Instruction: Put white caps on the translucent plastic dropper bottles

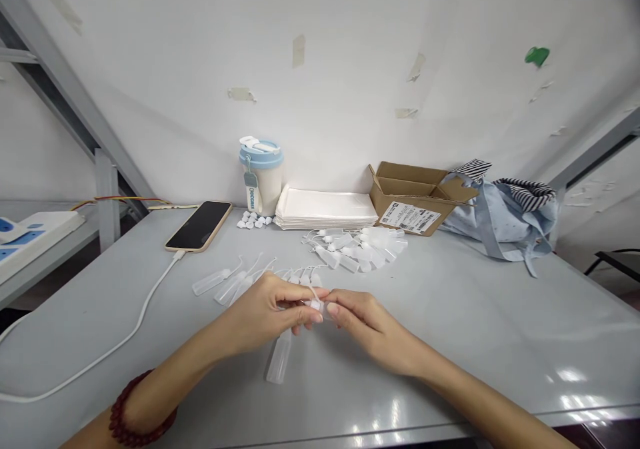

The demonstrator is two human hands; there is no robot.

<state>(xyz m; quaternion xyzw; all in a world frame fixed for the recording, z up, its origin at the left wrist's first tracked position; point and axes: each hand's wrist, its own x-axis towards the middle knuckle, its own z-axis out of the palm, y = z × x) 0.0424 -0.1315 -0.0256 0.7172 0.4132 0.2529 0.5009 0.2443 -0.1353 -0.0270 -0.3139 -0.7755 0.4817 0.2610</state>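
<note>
Above the grey table, my left hand [265,312] pinches the white cap end [315,306] of a small translucent plastic bottle between thumb and fingers. My right hand [373,332] grips the body of that same bottle [327,312], and most of it is hidden by the fingers. Just under my left hand lies another clear squeeze bottle [279,361]. A row of similar bottles with thin stems [227,287] runs behind my hands, partly covered by the left one. Farther back is a loose pile of more such bottles [363,246].
Small white caps [254,220] sit by a blue-lidded cup [263,179]. Beside it are stacked white envelopes [325,209], an open cardboard box [417,199] and a light blue cloth bag [500,219]. A phone [199,226] lies left, its white cable [145,302] crossing the table.
</note>
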